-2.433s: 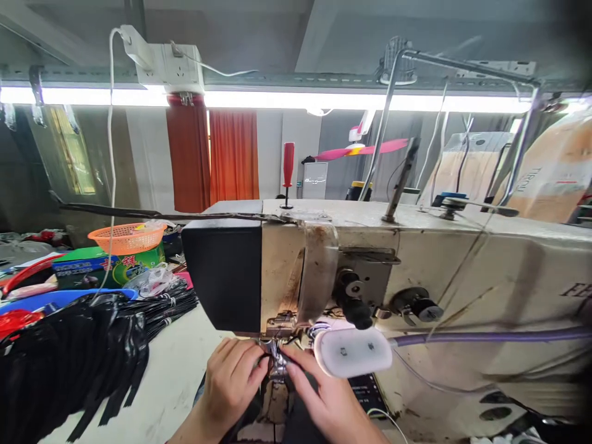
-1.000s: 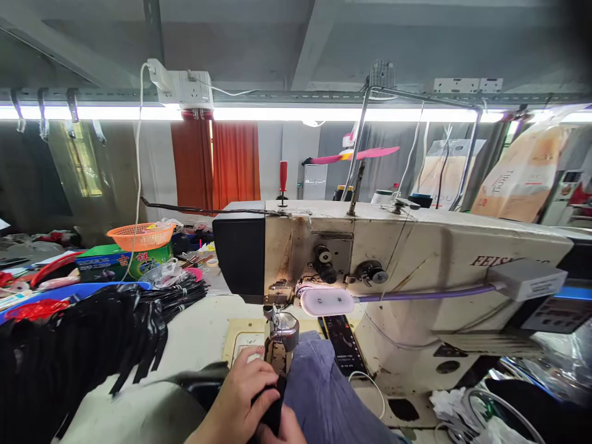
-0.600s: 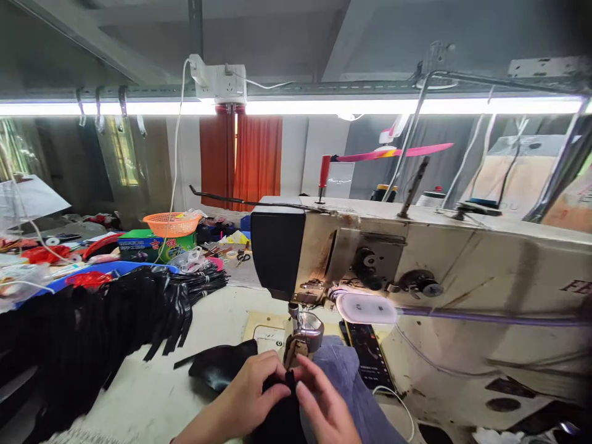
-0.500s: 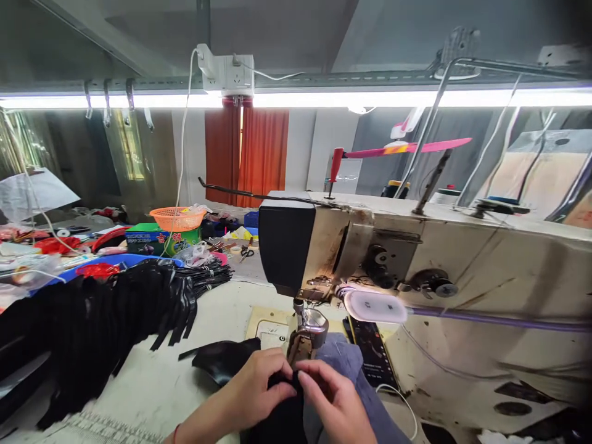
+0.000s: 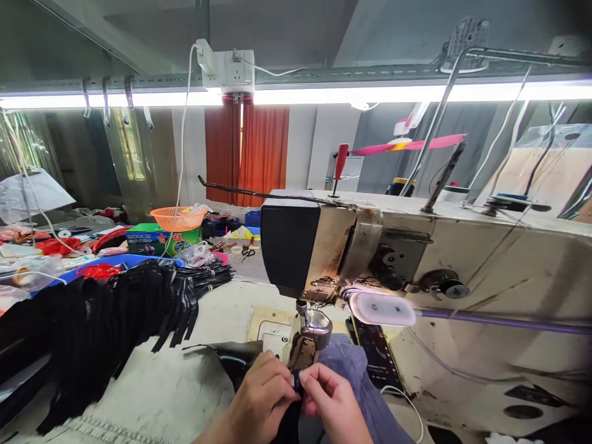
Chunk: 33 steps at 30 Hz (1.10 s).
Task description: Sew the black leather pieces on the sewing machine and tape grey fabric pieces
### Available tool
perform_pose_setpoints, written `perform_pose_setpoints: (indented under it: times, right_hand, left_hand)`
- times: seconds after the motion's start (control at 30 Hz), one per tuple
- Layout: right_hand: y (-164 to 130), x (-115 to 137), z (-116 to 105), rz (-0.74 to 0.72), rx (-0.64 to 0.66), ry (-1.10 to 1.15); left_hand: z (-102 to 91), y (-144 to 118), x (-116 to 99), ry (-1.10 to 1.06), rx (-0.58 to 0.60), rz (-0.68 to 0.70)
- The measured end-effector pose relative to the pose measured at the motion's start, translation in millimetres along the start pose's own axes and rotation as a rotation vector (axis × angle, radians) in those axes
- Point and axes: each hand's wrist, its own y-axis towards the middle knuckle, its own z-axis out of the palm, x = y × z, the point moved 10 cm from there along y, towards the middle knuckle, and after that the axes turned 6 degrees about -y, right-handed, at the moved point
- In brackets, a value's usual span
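Just in front of the sewing machine's [image 5: 291, 246] presser foot area [image 5: 314, 324], my two hands meet at a piece of black fabric [image 5: 289, 425]. My left hand [image 5: 268, 394] pinches its upper edge, fingers curled. Close beside it, my right hand [image 5: 330, 394] pinches the same edge between thumb and fingers. The fabric hangs down between them and runs off the bottom of the view. A shiny black part [image 5: 235, 361] of the material lies to the left of my left hand. Greyish-blue cloth [image 5: 345, 364] is bunched behind and right of my right hand.
A large pile of black strips [image 5: 115, 308] covers the left of the table. Behind it are a blue tray [image 5: 134, 259], a green box [image 5: 148, 239] and an orange basket [image 5: 178, 219]. A phone [image 5: 377, 351] lies under the machine arm, near a lit lamp [image 5: 383, 308].
My left hand has turned, so its back faces me more, and the fingers have closed in. The shiny black material beside it has shifted right. The camera view has moved slightly.
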Motion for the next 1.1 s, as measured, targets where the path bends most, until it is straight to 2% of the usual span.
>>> perform_pose_setpoints:
  times: [0.13, 0.33, 0.47, 0.63, 0.87, 1.1]
  right_hand:
    - [2.4, -2.6, -2.9, -0.022, 0.009, 0.005]
    - [-3.4, 4.7, -2.5, -0.053, 0.03, 0.08]
    - [-9.4, 8.6, -2.0, -0.118, 0.044, 0.164]
    - [-11.7, 17.1, -2.7, -0.247, 0.05, -0.026]
    - [-17.8, 31.8, -5.2, -0.383, -0.019, -0.186]
    - [-26.2, 50.4, -4.0, -0.524, -0.052, -0.334]
  left_hand:
    - [-0.1, -1.3, -10.0, 0.09, -0.009, 0.082]
    - [-2.8, 2.7, -7.3, 0.13, -0.044, 0.02]
    - [-11.9, 10.3, -5.0, 0.098, -0.087, -0.059]
    - [-17.2, 16.6, -6.3, 0.089, -0.115, -0.099]
    - [-15.7, 19.5, -8.7, 0.151, -0.111, -0.116]
    - [-14.7, 22.6, -3.1, 0.177, -0.055, -0.193]
